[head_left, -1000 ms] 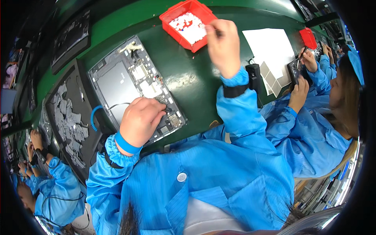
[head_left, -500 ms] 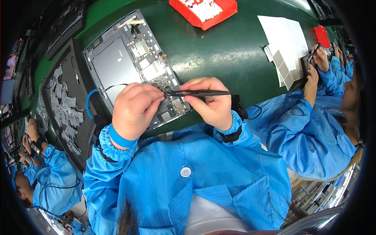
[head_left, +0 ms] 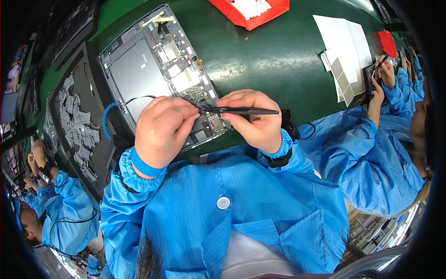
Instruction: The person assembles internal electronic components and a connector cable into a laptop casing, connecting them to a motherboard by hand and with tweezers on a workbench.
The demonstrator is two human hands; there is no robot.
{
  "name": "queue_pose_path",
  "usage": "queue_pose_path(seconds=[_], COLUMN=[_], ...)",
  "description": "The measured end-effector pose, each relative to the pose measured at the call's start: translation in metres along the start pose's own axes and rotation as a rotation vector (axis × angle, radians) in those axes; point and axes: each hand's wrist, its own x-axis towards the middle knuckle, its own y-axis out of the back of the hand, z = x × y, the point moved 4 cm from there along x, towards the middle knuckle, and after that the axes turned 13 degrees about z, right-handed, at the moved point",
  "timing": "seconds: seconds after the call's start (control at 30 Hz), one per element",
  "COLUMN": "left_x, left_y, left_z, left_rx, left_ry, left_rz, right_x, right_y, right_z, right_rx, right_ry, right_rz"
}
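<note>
An opened tablet-like device (head_left: pixel 134 69) lies on the green bench, its battery on the left and its circuit board (head_left: pixel 200 95) exposed on the right. Over the near part of the board, my right hand (head_left: pixel 253 118) grips black tweezers (head_left: pixel 251 111), their tips pointing left at the board. My left hand (head_left: pixel 167 123) is closed in a pinch beside those tips; whatever its fingers hold is too small or hidden to make out. A thin black cable (head_left: pixel 139 98) runs across the battery toward my left hand. A blue band circles my left wrist.
Left of the device, a dark tray (head_left: pixel 88 69) holds several crumpled grey pieces (head_left: pixel 76 121) beside a coiled blue cord (head_left: pixel 106 122). A red bin (head_left: pixel 248 18) with white bits stands at the far side. White sheets (head_left: pixel 341 46) lie right; co-workers sit on both sides.
The view has shifted slightly, so the bin and sheets appear farther right and higher. Both hands stay at the board, the right one still gripping the tweezers.
</note>
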Motion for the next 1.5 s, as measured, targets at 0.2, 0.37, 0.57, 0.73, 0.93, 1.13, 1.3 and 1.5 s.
queue_pose_path(seconds=[0.2, 0.37, 0.57, 0.73, 0.93, 1.13, 1.3, 1.5], left_x=[-0.011, -0.014, -0.03, -0.025, -0.025, -0.029, -0.026, -0.025], left_y=[-0.007, -0.01, -0.017, -0.014, -0.026, -0.019, -0.016, -0.011], left_z=[0.007, 0.018, 0.037, 0.027, 0.038, 0.032, 0.032, 0.033], left_rx=[0.074, 0.167, 0.469, 0.378, 0.537, 0.431, 0.408, 0.4], left_ry=[-0.125, -0.225, -0.448, -0.39, -0.479, -0.422, -0.433, -0.387], left_rz=[0.0, -0.066, -0.136, -0.087, -0.205, -0.171, -0.186, -0.142], right_x=[0.001, 0.003, 0.0, -0.001, -0.007, -0.007, -0.009, -0.007], right_y=[-0.001, -0.004, -0.005, -0.008, 0.007, -0.001, -0.003, -0.007], right_z=[-0.004, -0.009, -0.01, -0.017, -0.004, -0.01, -0.013, -0.012], right_rx=[-0.144, -0.168, -0.2, -0.282, -0.107, -0.156, -0.219, -0.204], right_ry=[0.24, 0.338, 0.429, 0.473, 0.348, 0.403, 0.431, 0.416], right_rz=[-0.035, -0.046, -0.069, -0.129, 0.068, -0.041, -0.051, -0.109])
